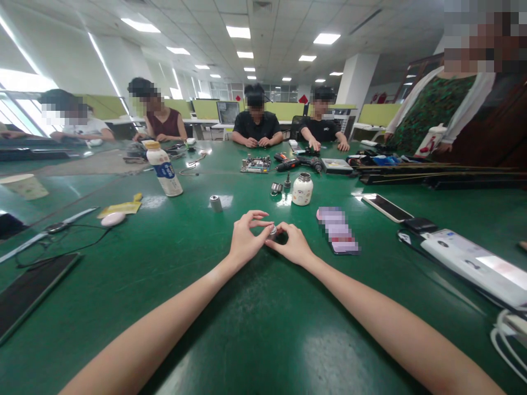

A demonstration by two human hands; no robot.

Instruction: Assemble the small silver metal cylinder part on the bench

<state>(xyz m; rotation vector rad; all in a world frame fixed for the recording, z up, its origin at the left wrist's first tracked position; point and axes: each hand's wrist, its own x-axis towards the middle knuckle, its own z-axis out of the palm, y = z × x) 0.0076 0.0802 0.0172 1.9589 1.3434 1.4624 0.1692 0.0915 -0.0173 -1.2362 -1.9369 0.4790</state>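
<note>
Both hands meet over the green table [230,340] around a small silvery cylindrical piece [272,233]. My left hand [248,235] pinches it between thumb and fingertips from the left. From the right, my right hand [293,244] curls thumb and index finger against the same piece. Fingers cover much of it, so its exact kind does not show. A similar grey metal cylinder [215,203] stands upright beyond my left hand. Past my right hand is a cream, open-mouthed bottle [302,190]. A dark small fitting [287,181] and a black-and-silver piece [276,189] lie beside that bottle.
A phone [338,230] lies right of my hands, a white phone [387,208] farther right. A drink bottle [164,170], white mouse [113,219] and tablet [35,296] are left. Beyond are a circuit board [256,164] and power drill [300,162]. Several people surround the table.
</note>
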